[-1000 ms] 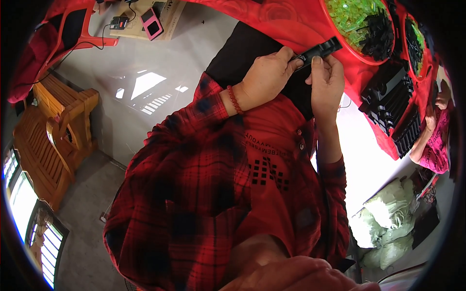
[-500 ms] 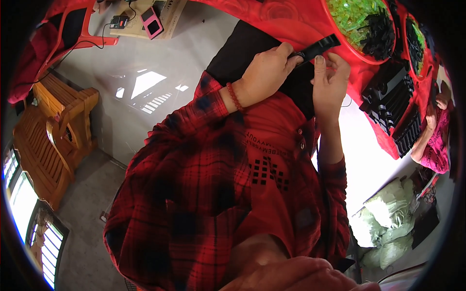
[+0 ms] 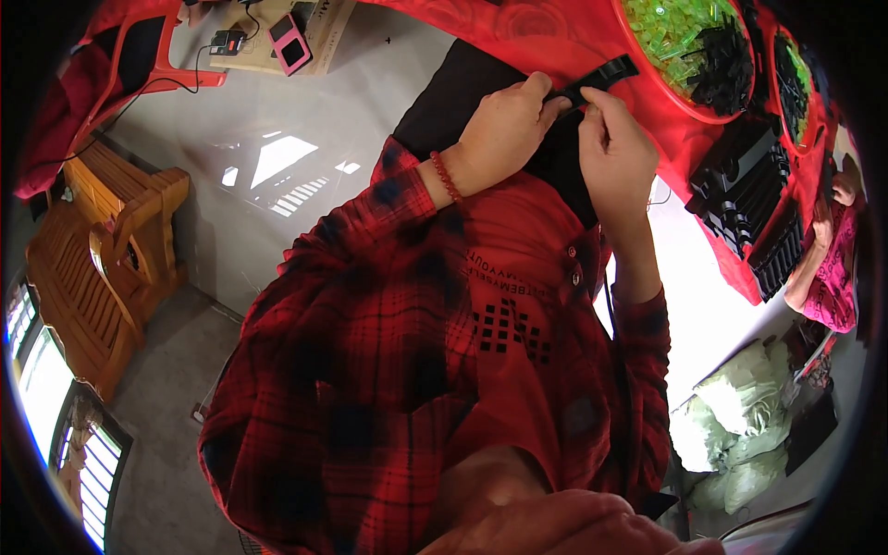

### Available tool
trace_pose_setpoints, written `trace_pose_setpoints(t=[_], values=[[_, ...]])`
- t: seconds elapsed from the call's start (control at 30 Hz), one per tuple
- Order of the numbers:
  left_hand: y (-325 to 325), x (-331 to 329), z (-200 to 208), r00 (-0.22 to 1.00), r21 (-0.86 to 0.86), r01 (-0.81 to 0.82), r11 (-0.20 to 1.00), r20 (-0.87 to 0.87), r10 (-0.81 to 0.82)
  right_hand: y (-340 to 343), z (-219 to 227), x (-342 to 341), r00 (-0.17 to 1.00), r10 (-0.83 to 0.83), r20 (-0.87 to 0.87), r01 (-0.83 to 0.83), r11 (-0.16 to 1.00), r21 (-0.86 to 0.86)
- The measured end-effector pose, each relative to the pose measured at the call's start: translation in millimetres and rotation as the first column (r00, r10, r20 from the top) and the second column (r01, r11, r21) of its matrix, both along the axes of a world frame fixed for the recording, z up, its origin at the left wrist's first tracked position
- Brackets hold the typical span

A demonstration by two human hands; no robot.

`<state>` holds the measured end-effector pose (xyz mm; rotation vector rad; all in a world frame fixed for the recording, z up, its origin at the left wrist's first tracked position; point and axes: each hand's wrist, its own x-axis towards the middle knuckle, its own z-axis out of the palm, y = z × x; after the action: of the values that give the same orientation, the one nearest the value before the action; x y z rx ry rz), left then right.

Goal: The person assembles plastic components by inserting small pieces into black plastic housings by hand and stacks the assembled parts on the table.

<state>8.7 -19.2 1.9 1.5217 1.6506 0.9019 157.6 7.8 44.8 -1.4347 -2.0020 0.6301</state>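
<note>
A narrow, glossy black plastic piece [image 3: 610, 72] is held between my two hands above my lap, its far end pointing up and right over the red table [image 3: 546, 54]. My left hand [image 3: 507, 122] pinches its near end between thumb and fingers; a red bead bracelet circles that wrist. My right hand [image 3: 618, 153] has its thumb and forefinger closed on the middle of the piece. What my curled fingers cover of it is hidden.
A red basin [image 3: 638, 69] holds yellow-green and black pieces; another basin [image 3: 784, 69] stands beside it. Below them lie several black plastic parts [image 3: 740, 199]. A co-worker in pink [image 3: 832, 277] is at right, whitish sacks [image 3: 740, 407] below. A wooden chair [image 3: 92, 268] stands left.
My right hand has moved up and left, and its thumb and forefinger have closed on the black piece. The piece has shifted slightly left and up, along with my left hand.
</note>
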Motion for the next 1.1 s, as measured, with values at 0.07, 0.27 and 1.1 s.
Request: trace_pose_setpoints(t=[0.07,0.27,1.1], values=[[0,0,0,1.0,0.001,0.008,1.0,0.002,-0.008,2,0,-1,0.996,0.048,0.074,-0.05,0.998,0.03],[0,0,3,0.999,0.022,0.029,0.999,-0.043,-0.028,9,12,-7,0.916,0.103,0.387,-0.047,0.987,-0.153],[8,1,-3,0.948,-0.184,0.01,0.983,0.314,0.049,-4,-7,4,0.998,-0.044,-0.05,0.036,0.99,-0.136]])
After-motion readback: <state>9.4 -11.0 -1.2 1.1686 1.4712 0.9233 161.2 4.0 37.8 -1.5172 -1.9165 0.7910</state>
